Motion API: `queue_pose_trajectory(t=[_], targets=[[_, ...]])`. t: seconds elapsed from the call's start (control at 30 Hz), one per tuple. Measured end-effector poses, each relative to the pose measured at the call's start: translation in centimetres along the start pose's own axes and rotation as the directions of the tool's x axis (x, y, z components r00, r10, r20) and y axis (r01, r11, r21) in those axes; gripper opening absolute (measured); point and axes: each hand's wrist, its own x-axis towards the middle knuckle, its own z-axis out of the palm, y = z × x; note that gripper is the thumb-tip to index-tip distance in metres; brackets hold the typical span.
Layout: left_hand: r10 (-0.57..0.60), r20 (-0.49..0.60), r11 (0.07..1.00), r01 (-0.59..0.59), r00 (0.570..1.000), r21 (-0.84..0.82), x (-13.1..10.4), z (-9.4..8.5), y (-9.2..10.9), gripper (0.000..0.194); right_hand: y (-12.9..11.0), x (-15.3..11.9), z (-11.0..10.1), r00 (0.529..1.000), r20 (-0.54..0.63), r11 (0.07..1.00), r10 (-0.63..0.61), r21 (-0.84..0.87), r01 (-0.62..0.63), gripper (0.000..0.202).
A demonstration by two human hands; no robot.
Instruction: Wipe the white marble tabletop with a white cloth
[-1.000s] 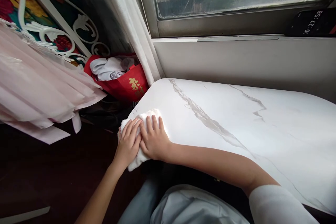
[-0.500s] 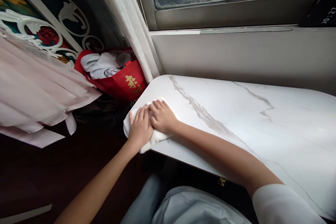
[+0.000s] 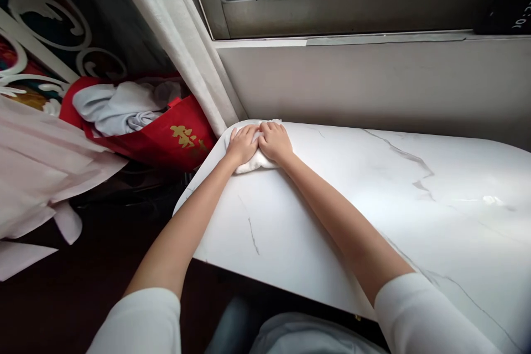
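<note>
A white cloth (image 3: pixel 258 162) lies bunched on the white marble-patterned table (image 3: pixel 332 168), near its far left corner. My left hand (image 3: pixel 243 145) presses on the cloth's left part, fingers bent over it. Right beside it, my right hand (image 3: pixel 275 141) bears down on the cloth's right part with its fingers curled together. Both arms stretch forward over the tabletop. The hands cover much of the cloth, so its middle is hidden.
Left of the table stands a red bag (image 3: pixel 161 138) stuffed with pale clothes (image 3: pixel 120 105). A light curtain (image 3: pixel 178 33) hangs behind the corner, and pink fabric (image 3: pixel 53 160) hangs at far left. A dark digital clock (image 3: pixel 508 11) sits on the window ledge (image 3: pixel 352 40).
Both hands have slid the cloth from the table's near left edge away from me, to the far left corner by the wall. The view has shifted slightly right.
</note>
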Motion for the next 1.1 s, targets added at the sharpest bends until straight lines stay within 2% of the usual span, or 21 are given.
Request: queue_pose_trajectory(t=[0.13,0.33,0.47,0.57,0.7,0.83,0.97,1.1], targets=[[0.018,-0.003,1.000,-0.018,1.000,-0.013,3.0,0.8,-0.3,0.041,1.6,2.1,0.2,0.999,-0.009,0.999,0.038,-0.006,-0.038,0.034],[0.046,-0.017,0.999,-0.046,0.999,-0.001,5.9,1.5,-0.6,0.041,2.8,4.0,0.6,0.995,-0.010,0.995,0.097,-0.017,-0.097,0.032],[0.050,-0.022,0.999,-0.050,0.999,0.015,6.7,1.8,-0.8,0.042,3.0,4.3,1.1,0.991,-0.048,0.992,0.123,-0.034,-0.124,0.032],[0.045,-0.028,0.998,-0.044,0.999,0.038,6.3,1.8,-0.7,0.042,2.9,4.0,1.3,0.992,-0.063,0.993,0.110,-0.046,-0.113,0.031],[0.035,-0.029,0.998,-0.033,0.999,0.049,4.7,1.6,0.0,0.043,2.6,2.8,1.0,0.994,-0.063,0.994,0.087,-0.062,-0.091,0.032],[0.005,-0.021,0.998,-0.004,1.000,0.057,1.6,1.2,1.5,0.043,1.8,-0.1,-0.2,0.998,-0.041,0.996,0.053,-0.072,-0.056,0.033],[-0.005,-0.008,0.997,0.005,1.000,0.081,-3.2,0.7,3.4,0.044,0.4,-4.6,-1.8,1.000,0.011,0.995,0.024,-0.093,-0.023,0.038],[0.019,-0.008,0.994,-0.018,1.000,0.111,-9.1,-0.1,5.4,0.047,-1.5,-9.9,-3.5,0.998,0.064,0.994,-0.014,-0.112,0.021,0.043]])
